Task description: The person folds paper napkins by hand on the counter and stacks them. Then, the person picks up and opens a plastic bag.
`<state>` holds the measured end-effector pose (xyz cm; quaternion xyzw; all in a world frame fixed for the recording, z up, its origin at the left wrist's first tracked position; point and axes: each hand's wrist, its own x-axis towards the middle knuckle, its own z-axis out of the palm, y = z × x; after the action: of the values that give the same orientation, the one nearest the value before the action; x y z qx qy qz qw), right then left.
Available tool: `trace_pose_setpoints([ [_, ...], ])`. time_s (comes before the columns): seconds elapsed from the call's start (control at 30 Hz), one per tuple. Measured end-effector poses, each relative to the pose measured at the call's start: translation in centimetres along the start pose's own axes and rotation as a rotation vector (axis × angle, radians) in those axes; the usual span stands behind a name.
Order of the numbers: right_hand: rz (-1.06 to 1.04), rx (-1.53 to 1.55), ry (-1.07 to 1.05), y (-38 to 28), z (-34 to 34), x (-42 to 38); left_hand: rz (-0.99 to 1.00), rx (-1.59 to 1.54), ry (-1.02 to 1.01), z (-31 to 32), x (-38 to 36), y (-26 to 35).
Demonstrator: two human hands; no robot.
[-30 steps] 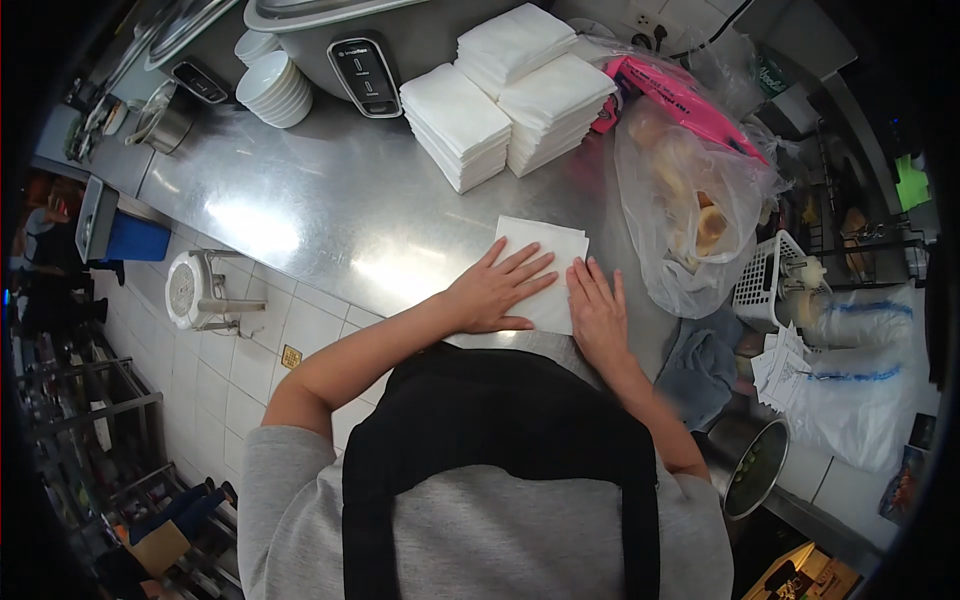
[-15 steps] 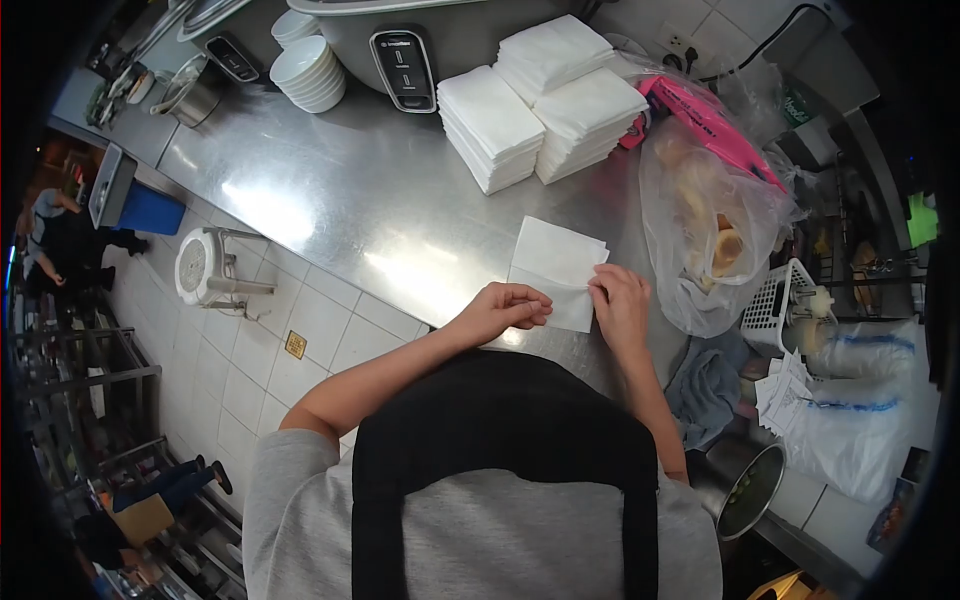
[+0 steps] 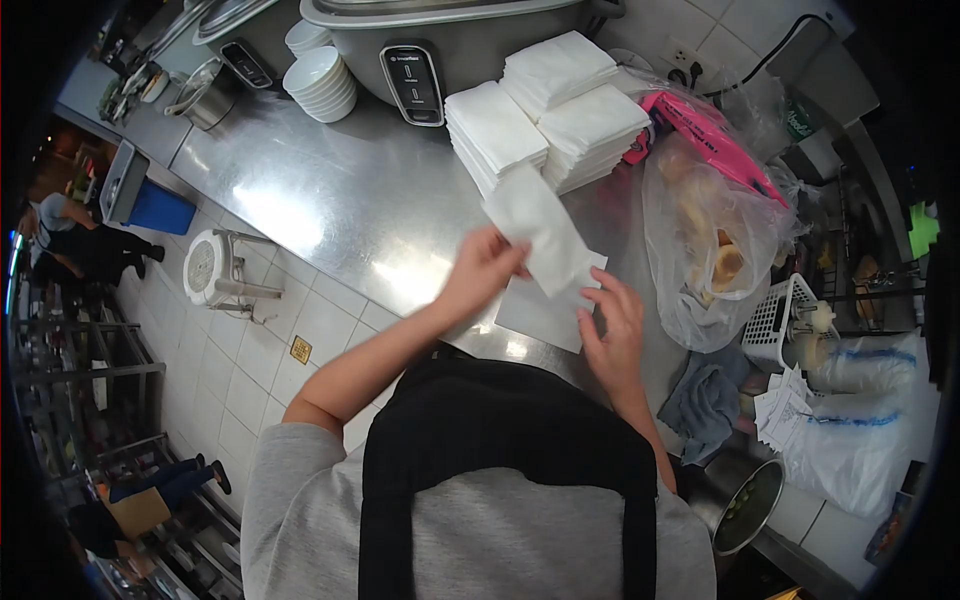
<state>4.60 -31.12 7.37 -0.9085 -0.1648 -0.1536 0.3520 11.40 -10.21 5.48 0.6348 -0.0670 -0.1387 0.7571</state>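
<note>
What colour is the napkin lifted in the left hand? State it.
Plain white napkin, left hand; head view.

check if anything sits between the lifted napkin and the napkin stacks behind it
Nothing visible does. The left hand holds the folded napkin in the air just in front of the stacks; the bare counter lies below, and the plastic bag sits off to the side.

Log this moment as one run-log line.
left hand: lifts folded napkin | right hand: on flat napkin | counter: napkin stacks, bowls
</note>
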Motion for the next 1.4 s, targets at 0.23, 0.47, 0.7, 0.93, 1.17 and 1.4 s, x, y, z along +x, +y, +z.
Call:
trace_pose_setpoints([
  [0.23,0.083,0.130,-0.012,1.0,1.9,-0.5,0.257,0.008,0.454,-5.9,9.2,6.4],
  [0.47,0.141,0.125,0.054,2.2,1.3,-1.9,0.373,0.435,0.676,-6.4,11.9,2.7],
  [0.7,0.124,0.095,-0.003,2.2,1.8,-2.1,0.449,0.701,0.765,-5.4,11.8,2.0],
  [0.93,-0.069,0.051,-0.375,1.1,2.1,-2.2,0.720,1.032,0.762,-6.5,10.4,1.5],
  [1.17,-0.108,-0.016,-0.382,2.1,3.1,-2.8,0.507,1.335,0.277,-7.3,10.4,0.8],
  [1.4,-0.095,-0.018,-0.297,2.2,3.4,-2.5,0.725,1.330,0.323,-5.8,7.8,3.4],
])
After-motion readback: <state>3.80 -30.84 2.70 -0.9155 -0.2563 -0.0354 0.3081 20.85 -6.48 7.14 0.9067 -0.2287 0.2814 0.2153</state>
